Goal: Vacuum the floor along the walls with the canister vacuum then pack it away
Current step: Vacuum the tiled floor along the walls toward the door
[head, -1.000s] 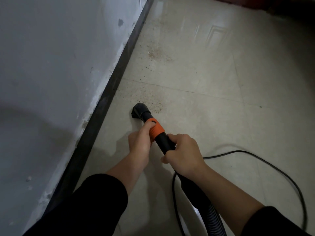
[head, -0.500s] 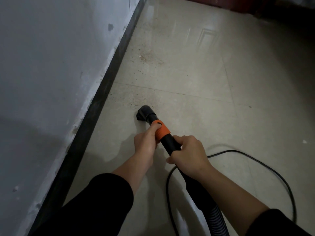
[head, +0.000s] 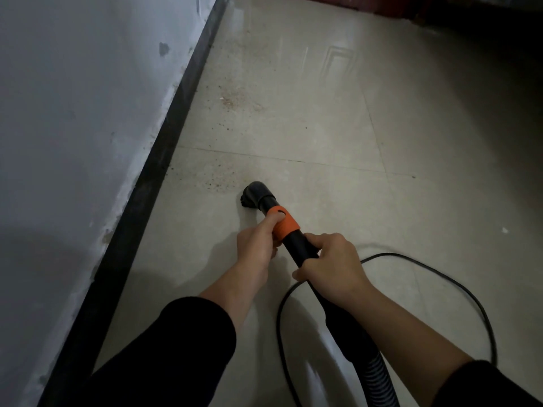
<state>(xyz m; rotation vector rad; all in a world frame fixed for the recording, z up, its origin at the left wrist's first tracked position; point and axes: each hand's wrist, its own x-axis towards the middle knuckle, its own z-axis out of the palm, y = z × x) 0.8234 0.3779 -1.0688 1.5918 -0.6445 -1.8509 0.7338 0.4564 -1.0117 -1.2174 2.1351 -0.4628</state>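
Vacuum nozzle [head: 256, 195] down on tile floor [head: 323, 127], near black baseboard [head: 152, 183], right at edge of dirt specks [head: 219, 179]. Left hand [head: 257, 245] wrapped round orange collar [head: 283, 224], right hand [head: 332, 267] gripping black tube [head: 299, 248] behind it. Ribbed hose [head: 379, 380] trails back; power cord [head: 440, 274] loops on floor to right.

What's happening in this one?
A person is vacuuming the floor beside the wall. The left hand holds the orange collar; the right hand grips the black wand behind it. The nozzle sits on the floor near the dark baseboard, with specks of dirt ahead.
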